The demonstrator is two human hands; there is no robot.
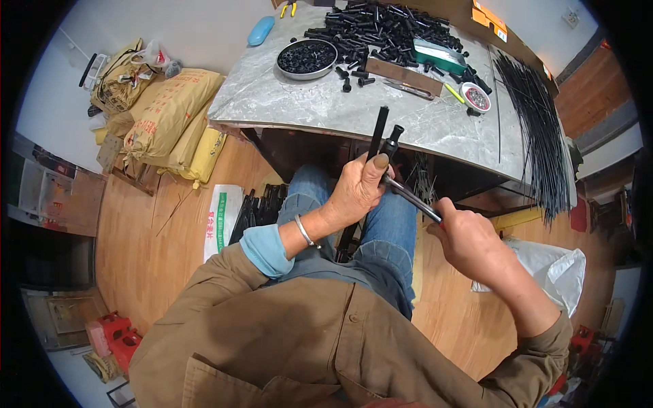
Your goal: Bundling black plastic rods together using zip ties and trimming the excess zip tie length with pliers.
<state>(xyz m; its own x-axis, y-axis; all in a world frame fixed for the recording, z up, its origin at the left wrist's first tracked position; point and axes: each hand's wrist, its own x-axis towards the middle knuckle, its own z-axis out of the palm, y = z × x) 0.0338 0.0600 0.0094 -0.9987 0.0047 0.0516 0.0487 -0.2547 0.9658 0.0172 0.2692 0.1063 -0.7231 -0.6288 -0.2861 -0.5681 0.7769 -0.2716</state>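
Above my knees, my left hand (357, 183) is closed around a black tube (379, 132) that sticks up past the fingers. Beside the tube, a shorter black fitting (393, 139) with a flared end rises next to my thumb. My right hand (469, 239) grips a screwdriver-like tool with a long metal shaft (416, 201), red where it enters my fist. The shaft slants up to the left, its far end reaching the black fitting by my left thumb. Whether its tip goes inside, I cannot tell. Most of the handle is hidden in my palm.
Ahead stands a grey marbled table (286, 105) with a pile of black tubular parts (381, 30), a metal bowl (307, 76) of small black pieces, a brown block (401, 77) and thin black rods (534, 129). Sacks (170, 112) lie left; a white bag (554, 268) lies right.
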